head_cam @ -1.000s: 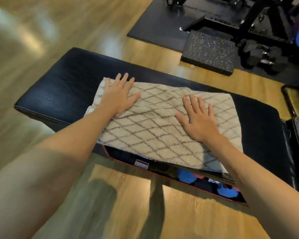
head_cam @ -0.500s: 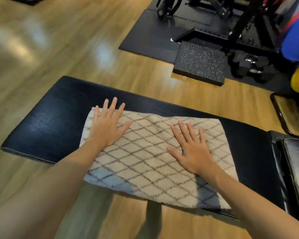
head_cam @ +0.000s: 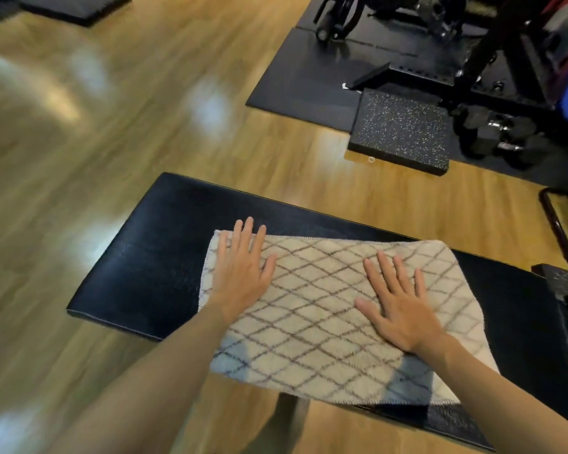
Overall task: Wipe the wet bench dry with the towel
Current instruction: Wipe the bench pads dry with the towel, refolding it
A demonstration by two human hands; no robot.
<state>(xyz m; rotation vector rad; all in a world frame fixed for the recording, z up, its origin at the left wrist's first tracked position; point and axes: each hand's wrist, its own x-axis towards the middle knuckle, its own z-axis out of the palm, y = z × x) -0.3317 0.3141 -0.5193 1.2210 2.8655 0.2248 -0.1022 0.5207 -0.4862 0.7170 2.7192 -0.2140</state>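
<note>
Two bare forearms enter from the bottom of the frame, both palms flat on the towel (head_cam: 325, 309). Left hand (head_cam: 241, 276) lies on its left end, fingers straight and slightly spread, tips reaching just past the far hem onto the bench (head_cam: 138, 273). Right hand (head_cam: 397, 309) sits centre-right on the towel, fingers splayed, thumb out; neither hand pinches or bunches anything, just pressing down.

Handling guess: towel looks soft, light, floppy, plush pile. It should slide easily on the slick padded top, so flat-palm pressure near both ends is a better hold than an edge pinch. Near hem overhangs the bench's front edge at lower centre.

Looks: cream, brown diamond lattice, stitched hem, spread open, a few shadows. Bench is black textured vinyl, glossy at left; can't tell wet from sheen.

Farther, upper right: speckled rubber block (head_cam: 400, 132), black mats, rack frame, dumbbells (head_cam: 492, 136) on the wood floor.
</note>
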